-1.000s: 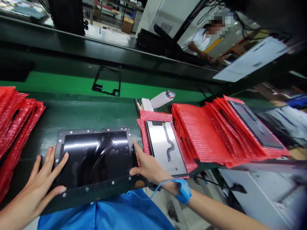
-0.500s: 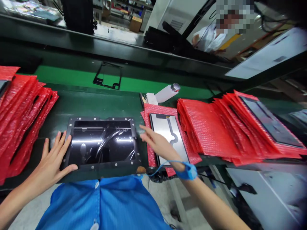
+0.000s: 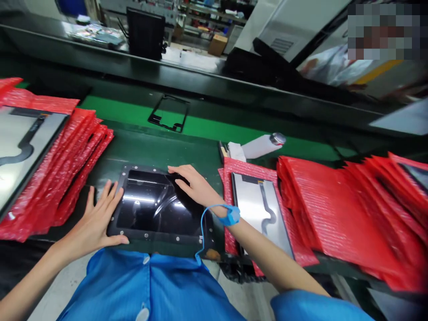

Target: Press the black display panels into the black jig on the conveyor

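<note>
In front of me on the green bench lies a dark display panel [image 3: 147,220] in a black frame with round silvery dots along its border. My left hand [image 3: 100,218] rests with fingers spread on the frame's left edge, thumb at the lower left corner. Over the panel's upper right part is my right hand [image 3: 197,185], its thumb and forefinger apart near the top edge; whether the fingertips touch the surface I cannot tell. A blue wrist strap [image 3: 230,216] with a cord circles my right wrist, and the cord crosses the panel's right end.
To the right, a silver-backed screen [image 3: 249,200] lies on red bubble wrap, beside stacked red bubble bags [image 3: 337,209]. More red bags [image 3: 80,151] carry another silver-backed screen [image 3: 20,129] at left. Behind are a thin black frame [image 3: 167,127] and a white bottle [image 3: 259,146].
My right hand has moved left from beside the panel to over its upper right part. My left hand stays on the left edge. The view has shifted left.
</note>
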A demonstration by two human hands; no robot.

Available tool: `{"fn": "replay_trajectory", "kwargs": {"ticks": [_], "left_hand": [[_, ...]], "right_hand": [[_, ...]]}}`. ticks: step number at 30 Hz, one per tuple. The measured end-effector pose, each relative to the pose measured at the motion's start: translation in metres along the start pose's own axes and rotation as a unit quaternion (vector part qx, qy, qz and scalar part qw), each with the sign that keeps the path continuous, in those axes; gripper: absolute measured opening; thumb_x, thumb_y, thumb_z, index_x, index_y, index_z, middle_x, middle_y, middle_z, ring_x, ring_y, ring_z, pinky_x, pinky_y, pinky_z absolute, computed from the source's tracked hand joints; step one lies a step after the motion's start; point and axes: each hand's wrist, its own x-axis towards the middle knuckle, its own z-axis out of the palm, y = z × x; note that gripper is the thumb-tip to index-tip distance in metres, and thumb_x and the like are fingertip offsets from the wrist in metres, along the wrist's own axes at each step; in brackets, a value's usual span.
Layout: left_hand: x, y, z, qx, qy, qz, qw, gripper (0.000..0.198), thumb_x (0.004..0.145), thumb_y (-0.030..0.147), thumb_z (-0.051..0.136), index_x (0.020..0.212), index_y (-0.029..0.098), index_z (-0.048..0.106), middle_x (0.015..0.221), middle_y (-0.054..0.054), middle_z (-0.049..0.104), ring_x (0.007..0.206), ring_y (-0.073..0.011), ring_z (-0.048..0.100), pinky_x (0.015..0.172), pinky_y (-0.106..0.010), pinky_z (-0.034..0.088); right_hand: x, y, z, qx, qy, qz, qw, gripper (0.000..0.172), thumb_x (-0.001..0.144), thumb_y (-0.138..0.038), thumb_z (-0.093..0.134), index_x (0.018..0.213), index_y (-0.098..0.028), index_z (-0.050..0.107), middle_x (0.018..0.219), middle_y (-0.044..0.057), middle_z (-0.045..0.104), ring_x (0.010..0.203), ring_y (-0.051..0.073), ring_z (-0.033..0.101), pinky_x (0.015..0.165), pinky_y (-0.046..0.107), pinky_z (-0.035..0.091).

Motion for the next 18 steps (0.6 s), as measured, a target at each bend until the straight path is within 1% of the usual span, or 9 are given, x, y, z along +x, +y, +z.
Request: {"fn": "replay_trajectory", "kwargs": {"ticks": [3, 6, 9, 11, 14, 18], "left_hand": [[0.0, 0.003, -0.002, -0.001, -0.007, -0.008, 1.0, 0.121, 0.074, 0.08, 0.054, 0.157, 0.015, -0.005, 0.162, -0.022, 0.012, 0.15, -0.0404, 0.001, 0.114, -0.069, 0.0], [0.0, 0.005, -0.003, -0.002, -0.007, -0.015, 1.0, 0.121, 0.074, 0.08, 0.054, 0.157, 0.015, -0.007, 0.162, -0.022, 0.012, 0.151, -0.0399, 0.001, 0.114, -0.069, -0.001], [0.001, 0.007, -0.003, -0.007, -0.001, -0.016, 1.0, 0.122, 0.074, 0.08, 0.054, 0.156, 0.015, -0.007, 0.162, -0.022, 0.013, 0.15, -0.0406, 0.001, 0.114, -0.07, -0.003], [0.001, 0.008, -0.002, -0.013, 0.004, -0.019, 1.0, 0.123, 0.073, 0.081, 0.054, 0.157, 0.014, -0.005, 0.161, -0.023, 0.014, 0.15, -0.0418, 0.002, 0.112, -0.071, -0.005], [0.001, 0.01, -0.003, -0.025, 0.005, -0.025, 0.999, 0.123, 0.071, 0.083, 0.054, 0.157, 0.015, -0.003, 0.161, -0.023, 0.014, 0.15, -0.0432, 0.003, 0.11, -0.073, -0.009], [0.0, 0.012, -0.008, -0.044, -0.001, -0.033, 0.998, 0.124, 0.07, 0.084, 0.053, 0.157, 0.016, -0.003, 0.162, -0.023, 0.013, 0.15, -0.0422, 0.002, 0.111, -0.071, -0.011]], "right_hand": [[0.006, -0.002, 0.011, -0.025, -0.011, -0.005, 1.0, 0.047, 0.095, -0.013, 0.042, 0.14, -0.024, 0.048, 0.127, 0.007, 0.063, 0.12, 0.025, 0.052, 0.103, 0.05, 0.043], [0.005, -0.005, 0.017, -0.081, 0.016, 0.006, 0.997, 0.045, 0.095, -0.012, 0.038, 0.137, -0.02, 0.052, 0.121, 0.01, 0.065, 0.116, 0.026, 0.055, 0.101, 0.048, 0.046], [0.002, -0.007, 0.021, -0.104, 0.036, 0.01, 0.994, 0.042, 0.096, -0.013, 0.035, 0.132, -0.019, 0.056, 0.116, 0.011, 0.066, 0.113, 0.025, 0.057, 0.098, 0.045, 0.048], [0.003, -0.008, 0.021, -0.094, 0.045, 0.011, 0.995, 0.039, 0.095, -0.015, 0.039, 0.127, -0.021, 0.06, 0.114, 0.011, 0.066, 0.112, 0.026, 0.058, 0.097, 0.046, 0.049], [0.008, -0.006, 0.019, -0.055, 0.055, 0.029, 0.997, 0.034, 0.09, -0.017, 0.05, 0.121, -0.023, 0.062, 0.106, 0.009, 0.068, 0.108, 0.028, 0.057, 0.095, 0.05, 0.048], [0.019, -0.002, 0.008, 0.0, 0.021, 0.067, 0.998, 0.032, 0.086, -0.025, 0.056, 0.118, -0.023, 0.063, 0.101, 0.007, 0.069, 0.104, 0.028, 0.058, 0.095, 0.051, 0.046]]}}
